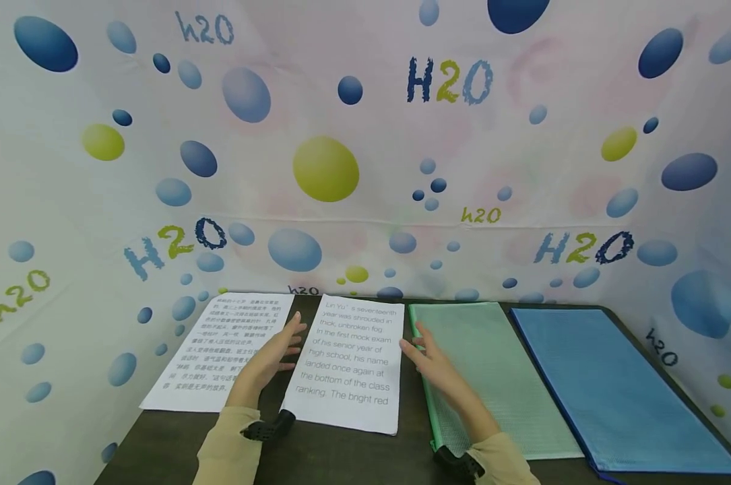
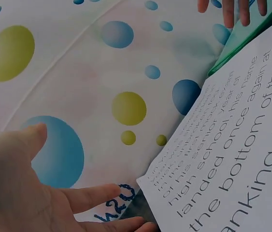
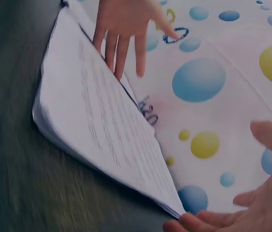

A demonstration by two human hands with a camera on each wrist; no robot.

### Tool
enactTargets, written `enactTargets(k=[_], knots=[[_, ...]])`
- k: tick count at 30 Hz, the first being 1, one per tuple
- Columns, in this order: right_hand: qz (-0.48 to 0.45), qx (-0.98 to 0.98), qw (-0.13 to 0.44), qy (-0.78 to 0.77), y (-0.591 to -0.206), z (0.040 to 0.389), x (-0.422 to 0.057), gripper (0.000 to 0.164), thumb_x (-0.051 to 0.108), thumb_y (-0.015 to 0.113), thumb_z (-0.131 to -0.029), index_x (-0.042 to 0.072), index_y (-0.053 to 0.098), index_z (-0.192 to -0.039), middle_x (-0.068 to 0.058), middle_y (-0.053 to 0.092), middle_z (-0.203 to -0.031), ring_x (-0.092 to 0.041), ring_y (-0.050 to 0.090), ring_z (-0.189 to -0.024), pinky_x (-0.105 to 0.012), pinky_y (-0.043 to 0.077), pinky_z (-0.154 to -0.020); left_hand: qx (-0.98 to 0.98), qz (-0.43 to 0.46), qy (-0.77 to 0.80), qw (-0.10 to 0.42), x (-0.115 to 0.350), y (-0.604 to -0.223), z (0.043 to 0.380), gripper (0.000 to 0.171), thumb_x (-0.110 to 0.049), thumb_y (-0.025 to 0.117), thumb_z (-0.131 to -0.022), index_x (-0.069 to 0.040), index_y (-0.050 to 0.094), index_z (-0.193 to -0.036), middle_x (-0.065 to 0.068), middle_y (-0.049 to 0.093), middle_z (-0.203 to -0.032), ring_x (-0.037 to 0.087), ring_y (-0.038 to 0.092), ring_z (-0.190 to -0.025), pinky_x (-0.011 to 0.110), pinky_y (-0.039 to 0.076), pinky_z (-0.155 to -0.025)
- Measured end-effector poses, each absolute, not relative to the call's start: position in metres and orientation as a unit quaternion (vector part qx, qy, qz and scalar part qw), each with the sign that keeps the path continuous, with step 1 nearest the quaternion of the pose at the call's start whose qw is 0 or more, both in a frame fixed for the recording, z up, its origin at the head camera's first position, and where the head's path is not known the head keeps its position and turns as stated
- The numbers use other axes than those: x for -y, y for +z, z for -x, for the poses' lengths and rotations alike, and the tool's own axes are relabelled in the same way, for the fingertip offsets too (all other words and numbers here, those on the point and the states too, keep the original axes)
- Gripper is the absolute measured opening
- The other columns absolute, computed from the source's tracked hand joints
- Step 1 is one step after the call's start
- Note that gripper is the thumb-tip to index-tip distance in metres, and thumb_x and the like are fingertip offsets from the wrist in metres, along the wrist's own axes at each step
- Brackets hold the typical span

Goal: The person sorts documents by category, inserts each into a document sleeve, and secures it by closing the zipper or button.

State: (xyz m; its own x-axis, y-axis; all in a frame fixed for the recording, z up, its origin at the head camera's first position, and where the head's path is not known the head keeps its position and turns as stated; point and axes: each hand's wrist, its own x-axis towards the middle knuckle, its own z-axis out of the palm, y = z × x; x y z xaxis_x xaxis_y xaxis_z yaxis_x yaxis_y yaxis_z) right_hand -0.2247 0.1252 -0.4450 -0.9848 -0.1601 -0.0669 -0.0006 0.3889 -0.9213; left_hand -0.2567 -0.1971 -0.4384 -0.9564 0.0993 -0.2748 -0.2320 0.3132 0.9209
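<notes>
A stack of printed English sheets lies on the dark table between my two hands. My left hand is held just left of the stack, over the right part of a sheet with Chinese text. Its fingers are extended and grip nothing, as the left wrist view shows with the thumb apart from the fingers. On the stack's other side, my right hand hovers over the left part of a green zip folder, fingers loosely extended and holding nothing. Its fingertips appear near a corner of the stack in the right wrist view.
A blue zip folder lies at the right, beside the green one. The dark tabletop shows in front of the papers. Behind and around the table hangs a white sheet printed with dots and H2O lettering.
</notes>
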Motion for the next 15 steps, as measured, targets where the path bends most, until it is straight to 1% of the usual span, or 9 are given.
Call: enactTargets(k=[3, 4, 6, 7, 9, 11, 13, 14, 15], knots=[[0.025, -0.775, 0.137, -0.617, -0.446, 0.222, -0.119, 0.089, 0.055, 0.047, -0.098, 0.009, -0.002, -0.157, -0.028, 0.011, -0.159, -0.05, 0.026, -0.141, -0.061, 0.039, -0.105, -0.771, 0.053, 0.617, 0.149, 0.204, -0.444, 0.257, 0.096, -0.08, 0.032, -0.088, -0.005, 0.036, -0.149, 0.027, 0.032, -0.153, 0.044, 0.038, -0.136, 0.049, 0.048, -0.095], [0.02, -0.758, 0.151, -0.634, -0.447, 0.221, -0.118, 0.093, 0.057, 0.047, -0.097, 0.008, -0.004, -0.157, -0.027, 0.007, -0.16, -0.05, 0.023, -0.142, -0.062, 0.037, -0.106, -0.763, 0.056, 0.626, 0.151, 0.205, -0.445, 0.257, 0.098, -0.081, 0.033, -0.086, -0.005, 0.036, -0.149, 0.026, 0.032, -0.153, 0.043, 0.039, -0.136, 0.048, 0.048, -0.095], [0.012, -0.727, 0.179, -0.663, -0.45, 0.221, -0.117, 0.099, 0.062, 0.048, -0.094, 0.007, -0.007, -0.156, -0.026, 0.003, -0.16, -0.05, 0.019, -0.143, -0.063, 0.033, -0.109, -0.75, 0.063, 0.64, 0.156, 0.208, -0.446, 0.258, 0.102, -0.083, 0.035, -0.084, -0.004, 0.036, -0.148, 0.026, 0.033, -0.153, 0.043, 0.04, -0.135, 0.047, 0.048, -0.094], [0.007, -0.712, 0.188, -0.676, -0.451, 0.222, -0.116, 0.103, 0.064, 0.05, -0.092, 0.007, -0.008, -0.156, -0.026, 0.004, -0.16, -0.049, 0.017, -0.144, -0.063, 0.031, -0.11, -0.745, 0.064, 0.645, 0.157, 0.209, -0.446, 0.258, 0.099, -0.081, 0.034, -0.086, -0.004, 0.037, -0.148, 0.026, 0.034, -0.152, 0.043, 0.041, -0.134, 0.047, 0.048, -0.094], [0.001, -0.689, 0.2, -0.697, -0.453, 0.223, -0.115, 0.106, 0.066, 0.052, -0.09, 0.005, -0.005, -0.156, -0.028, 0.007, -0.159, -0.049, 0.015, -0.145, -0.063, 0.029, -0.111, -0.736, 0.066, 0.654, 0.161, 0.211, -0.447, 0.258, 0.098, -0.08, 0.036, -0.086, -0.003, 0.036, -0.148, 0.026, 0.035, -0.152, 0.044, 0.042, -0.134, 0.047, 0.049, -0.095], [-0.005, -0.673, 0.204, -0.71, -0.455, 0.223, -0.115, 0.105, 0.065, 0.053, -0.09, 0.004, -0.002, -0.155, -0.03, 0.011, -0.158, -0.049, 0.014, -0.145, -0.063, 0.027, -0.112, -0.731, 0.072, 0.658, 0.164, 0.212, -0.448, 0.258, 0.089, -0.072, 0.04, -0.092, -0.002, 0.036, -0.148, 0.027, 0.037, -0.15, 0.044, 0.045, -0.132, 0.048, 0.049, -0.096], [-0.01, -0.664, 0.203, -0.719, -0.456, 0.224, -0.115, 0.104, 0.064, 0.054, -0.09, 0.003, 0.0, -0.155, -0.03, 0.012, -0.157, -0.049, 0.014, -0.145, -0.063, 0.027, -0.112, -0.734, 0.076, 0.654, 0.165, 0.214, -0.449, 0.259, 0.075, -0.055, 0.045, -0.099, 0.0, 0.034, -0.148, 0.028, 0.04, -0.148, 0.042, 0.052, -0.127, 0.047, 0.051, -0.097], [-0.012, -0.662, 0.202, -0.722, -0.456, 0.224, -0.114, 0.102, 0.063, 0.054, -0.091, 0.004, 0.001, -0.155, -0.03, 0.012, -0.157, -0.048, 0.014, -0.145, -0.063, 0.027, -0.113, -0.737, 0.075, 0.65, 0.168, 0.215, -0.45, 0.259, 0.072, -0.048, 0.049, -0.099, 0.002, 0.033, -0.149, 0.028, 0.042, -0.146, 0.04, 0.055, -0.124, 0.046, 0.052, -0.096], [-0.014, -0.659, 0.201, -0.724, -0.456, 0.224, -0.114, 0.102, 0.062, 0.054, -0.091, 0.004, 0.001, -0.155, -0.03, 0.012, -0.157, -0.048, 0.014, -0.145, -0.062, 0.027, -0.113, -0.741, 0.076, 0.645, 0.171, 0.216, -0.451, 0.258, 0.066, -0.038, 0.051, -0.101, 0.003, 0.032, -0.149, 0.028, 0.045, -0.144, 0.037, 0.059, -0.12, 0.045, 0.053, -0.095]])
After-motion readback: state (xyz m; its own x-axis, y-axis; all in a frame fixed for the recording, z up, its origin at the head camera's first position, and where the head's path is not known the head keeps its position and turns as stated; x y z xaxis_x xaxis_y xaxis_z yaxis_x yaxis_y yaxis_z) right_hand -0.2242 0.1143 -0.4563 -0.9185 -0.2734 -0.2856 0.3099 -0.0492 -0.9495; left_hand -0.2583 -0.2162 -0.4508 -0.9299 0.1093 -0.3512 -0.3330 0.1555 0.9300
